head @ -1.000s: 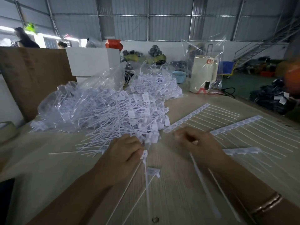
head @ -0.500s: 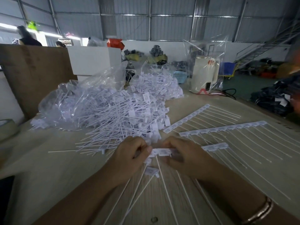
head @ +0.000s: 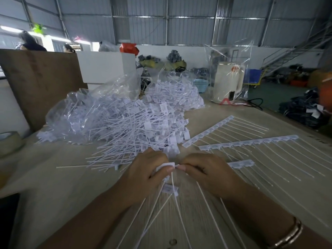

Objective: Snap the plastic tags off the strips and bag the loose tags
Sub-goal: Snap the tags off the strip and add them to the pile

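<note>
My left hand (head: 145,174) pinches a white plastic tag (head: 168,165) at the end of a short strip. My right hand (head: 206,172) grips that same strip (head: 241,163), whose remaining tags stick out to the right of my fingers. Several thin tails hang from both hands toward me, and a loose tag (head: 169,189) dangles below my left hand. A big heap of loose tags (head: 136,128) lies just beyond my hands, beside a clear bag of tags (head: 84,112). Two full strips (head: 248,141) (head: 206,131) lie flat on the right.
A second clear bag of tags (head: 176,94) sits behind the heap. A white kettle in plastic wrap (head: 228,81) stands at the back right. A tape roll (head: 9,143) is at the left edge, before a brown board (head: 39,83). The wooden table (head: 53,191) runs under all.
My right hand came in from the right with a strip and met my left hand. Both hands have closed together on the strip's end tag, and the strip now looks shorter.
</note>
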The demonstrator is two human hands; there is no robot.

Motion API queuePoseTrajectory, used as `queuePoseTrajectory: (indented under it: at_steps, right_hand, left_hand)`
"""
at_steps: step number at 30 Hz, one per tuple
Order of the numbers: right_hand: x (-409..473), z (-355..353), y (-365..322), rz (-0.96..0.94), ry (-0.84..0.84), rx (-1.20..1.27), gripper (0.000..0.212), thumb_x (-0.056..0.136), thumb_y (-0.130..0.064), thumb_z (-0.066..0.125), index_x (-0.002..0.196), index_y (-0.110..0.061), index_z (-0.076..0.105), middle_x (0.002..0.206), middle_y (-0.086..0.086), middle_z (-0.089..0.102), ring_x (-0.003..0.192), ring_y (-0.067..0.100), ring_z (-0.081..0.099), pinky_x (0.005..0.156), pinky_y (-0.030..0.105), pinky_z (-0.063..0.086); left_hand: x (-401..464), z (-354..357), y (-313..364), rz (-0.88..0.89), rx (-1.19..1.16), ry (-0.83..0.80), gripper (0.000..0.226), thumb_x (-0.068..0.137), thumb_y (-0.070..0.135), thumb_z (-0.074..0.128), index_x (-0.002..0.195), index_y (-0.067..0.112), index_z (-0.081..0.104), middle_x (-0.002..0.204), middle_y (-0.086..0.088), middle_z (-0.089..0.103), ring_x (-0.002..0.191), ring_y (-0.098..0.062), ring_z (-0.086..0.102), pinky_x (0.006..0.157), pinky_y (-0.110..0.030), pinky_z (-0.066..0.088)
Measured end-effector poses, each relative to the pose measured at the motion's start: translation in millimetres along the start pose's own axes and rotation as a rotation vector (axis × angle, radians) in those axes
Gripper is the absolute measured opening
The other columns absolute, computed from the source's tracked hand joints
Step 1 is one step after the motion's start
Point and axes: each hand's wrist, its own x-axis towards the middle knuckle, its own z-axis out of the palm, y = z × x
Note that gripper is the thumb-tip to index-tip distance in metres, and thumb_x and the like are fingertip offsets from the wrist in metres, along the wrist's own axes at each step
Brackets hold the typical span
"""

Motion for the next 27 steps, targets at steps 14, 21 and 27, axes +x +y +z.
queuePoseTrajectory:
  at_steps: [14, 21, 27]
  right_hand:
    - [0.0, 4.9, -21.0, -0.014, 0.039, -0.127, 0.026, 0.085, -0.043, 0.057, 0.097, -0.020, 0.055, 0.085, -0.005, 0.064, 0.070, 0.012, 0.057, 0.064, 0.025, 0.036]
    - [-6.1, -7.1, -9.6, 0.074, -0.073, 0.068, 0.018, 0.088, -0.039, 0.054, 0.103, -0.032, 0.050, 0.100, -0.012, 0.061, 0.090, 0.007, 0.056, 0.076, 0.030, 0.046]
    - [-2.4, 0.3, 0.7, 0.015, -0.052, -0.165, 0.023, 0.087, -0.049, 0.053, 0.099, -0.031, 0.062, 0.089, -0.012, 0.065, 0.072, 0.006, 0.055, 0.064, 0.022, 0.030]
  left_hand:
    - [-1.9, 2.1, 1.2, -0.072, -0.068, 0.037, 0.030, 0.087, 0.042, 0.044, 0.082, 0.018, 0.061, 0.078, 0.006, 0.058, 0.078, -0.006, 0.052, 0.072, -0.025, 0.040]
    - [-1.2, 5.9, -0.8, -0.136, -0.068, 0.056, 0.046, 0.085, 0.040, 0.048, 0.064, 0.000, 0.058, 0.060, -0.009, 0.052, 0.067, -0.013, 0.047, 0.060, -0.010, 0.030]
    - [-4.6, 6.9, -5.5, -0.099, -0.101, 0.019, 0.051, 0.084, 0.043, 0.047, 0.064, -0.003, 0.056, 0.060, -0.013, 0.051, 0.065, -0.017, 0.046, 0.059, -0.017, 0.031]
